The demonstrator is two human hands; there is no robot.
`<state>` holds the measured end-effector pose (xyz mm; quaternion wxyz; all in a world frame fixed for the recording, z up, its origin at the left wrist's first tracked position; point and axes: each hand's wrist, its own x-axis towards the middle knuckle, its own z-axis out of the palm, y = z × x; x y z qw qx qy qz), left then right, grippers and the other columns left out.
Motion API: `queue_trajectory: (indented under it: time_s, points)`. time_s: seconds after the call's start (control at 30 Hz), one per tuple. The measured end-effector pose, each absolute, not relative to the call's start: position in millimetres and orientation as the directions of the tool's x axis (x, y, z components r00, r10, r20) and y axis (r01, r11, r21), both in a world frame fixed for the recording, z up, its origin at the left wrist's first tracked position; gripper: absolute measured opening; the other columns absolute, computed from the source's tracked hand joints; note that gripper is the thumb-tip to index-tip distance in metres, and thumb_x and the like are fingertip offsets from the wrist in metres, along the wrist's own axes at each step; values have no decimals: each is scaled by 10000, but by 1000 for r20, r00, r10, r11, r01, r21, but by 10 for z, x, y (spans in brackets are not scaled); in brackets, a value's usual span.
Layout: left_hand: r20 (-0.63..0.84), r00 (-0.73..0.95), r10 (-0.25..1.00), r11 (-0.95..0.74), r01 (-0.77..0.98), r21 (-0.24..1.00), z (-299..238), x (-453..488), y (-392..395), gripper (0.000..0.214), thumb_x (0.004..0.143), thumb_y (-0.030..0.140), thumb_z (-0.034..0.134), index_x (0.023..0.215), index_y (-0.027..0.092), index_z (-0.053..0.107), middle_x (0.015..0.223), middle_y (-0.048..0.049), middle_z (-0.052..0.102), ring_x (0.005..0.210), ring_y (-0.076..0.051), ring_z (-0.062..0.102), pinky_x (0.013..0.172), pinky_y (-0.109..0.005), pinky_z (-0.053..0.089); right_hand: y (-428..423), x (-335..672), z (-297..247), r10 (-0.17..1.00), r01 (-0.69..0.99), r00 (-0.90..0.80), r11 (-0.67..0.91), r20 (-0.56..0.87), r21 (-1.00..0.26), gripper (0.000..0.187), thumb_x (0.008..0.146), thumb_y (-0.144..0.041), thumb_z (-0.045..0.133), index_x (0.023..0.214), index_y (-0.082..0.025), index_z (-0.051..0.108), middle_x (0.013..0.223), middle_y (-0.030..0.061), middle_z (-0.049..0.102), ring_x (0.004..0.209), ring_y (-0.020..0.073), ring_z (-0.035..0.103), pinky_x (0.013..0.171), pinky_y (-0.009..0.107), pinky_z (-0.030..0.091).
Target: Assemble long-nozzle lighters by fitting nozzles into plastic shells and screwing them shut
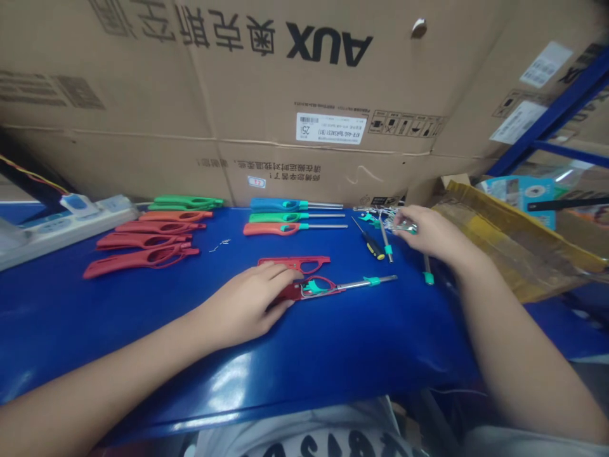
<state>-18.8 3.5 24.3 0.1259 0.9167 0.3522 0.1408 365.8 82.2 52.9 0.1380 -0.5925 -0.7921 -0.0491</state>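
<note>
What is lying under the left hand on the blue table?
A red lighter shell with a metal tube pointing right lies under the left hand. Its handle end is covered.

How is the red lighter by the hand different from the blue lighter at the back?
The red lighter lies open, its teal insides showing; the blue lighter is closed up. The left hand touches the red lighter; the blue lighter lies untouched near the cardboard box. Both have a long metal tube pointing right.
</note>
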Motion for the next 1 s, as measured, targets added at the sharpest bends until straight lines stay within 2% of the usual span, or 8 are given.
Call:
queue_trajectory:
  time_s: [0.17, 0.23, 0.3, 0.43, 0.53, 0.67, 0.83, 1.0]
  points:
    - [296, 643, 707, -694, 549, 465, 194, -142, 8, 439, 958, 305, 600, 1388, 223, 562, 1341, -109, 642, 1245, -273, 596, 1079, -469, 491, 539, 3011, 507, 825, 701, -338, 542, 453, -464, 219, 833, -390, 717, 911, -204, 633, 887, 38, 643, 768, 172, 590, 701, 301, 471]
    - [348, 567, 747, -646, 493, 583, 179, -98, -27, 466, 950, 351, 631, 1395, 225, 574, 1369, -101, 641, 1269, -263, 596, 1104, -446, 484, 362, 2702, 434, 853, 529, -369, 520, 370, -671, 246, 841, -408, 729, 947, -208, 632, 776, 2, 607, 671, 139, 554, 622, 269, 460]
    - [343, 503, 793, -570, 414, 710, 172, -39, -74, 494, 922, 372, 677, 1385, 221, 593, 1376, -93, 650, 1272, -266, 609, 1118, -438, 482, 186, 2448, 363, 869, 407, -425, 433, 253, -805, 242, 841, -392, 735, 943, -207, 617, 738, -12, 607, 632, 123, 558, 577, 248, 455]
    - [167, 508, 845, -265, 125, 956, 194, 96, -184, 392, 942, 327, 650, 1314, 203, 649, 1300, -76, 705, 1170, -244, 688, 1061, -406, 545, -33, 2194, 282, 817, 328, -538, 431, 210, -841, 133, 813, -244, 728, 895, -207, 630, 699, -32, 602, 566, 86, 504, 512, 211, 409]
    - [70, 549, 833, -127, 67, 990, 217, 152, -228, 255, 965, 284, 610, 1177, 204, 727, 1213, -50, 747, 1130, -233, 707, 1052, -393, 550, -69, 2161, 271, 834, 325, -523, 386, 176, -864, 109, 787, -203, 718, 877, -204, 657, 685, -34, 612, 528, 72, 466, 478, 203, 382]
    - [93, 484, 870, -173, 123, 977, 192, 107, -166, 280, 961, 324, 620, 1188, 197, 725, 1176, -58, 760, 1059, -238, 726, 965, -380, 590, -56, 2177, 293, 861, 311, -498, 288, 103, -906, 238, 799, -282, 723, 1015, -183, 708, 704, -9, 648, 533, 82, 468, 485, 218, 404]
    - [207, 352, 913, -309, 264, 914, 130, -12, -41, 305, 948, 380, 643, 1183, 206, 730, 1163, -64, 762, 1013, -231, 727, 908, -343, 595, 7, 2220, 276, 888, 268, -444, 257, 117, -929, 431, 824, -264, 679, 1240, -176, 610, 889, 33, 702, 572, 85, 492, 526, 228, 429]
    - [232, 363, 902, -352, 309, 884, 128, -45, -39, 278, 958, 371, 630, 1157, 203, 728, 1124, -55, 770, 984, -212, 730, 860, -304, 595, 72, 2236, 226, 905, 371, -401, 300, 140, -879, 236, 865, -381, 668, 954, -167, 714, 687, -2, 629, 540, 94, 468, 504, 229, 397]
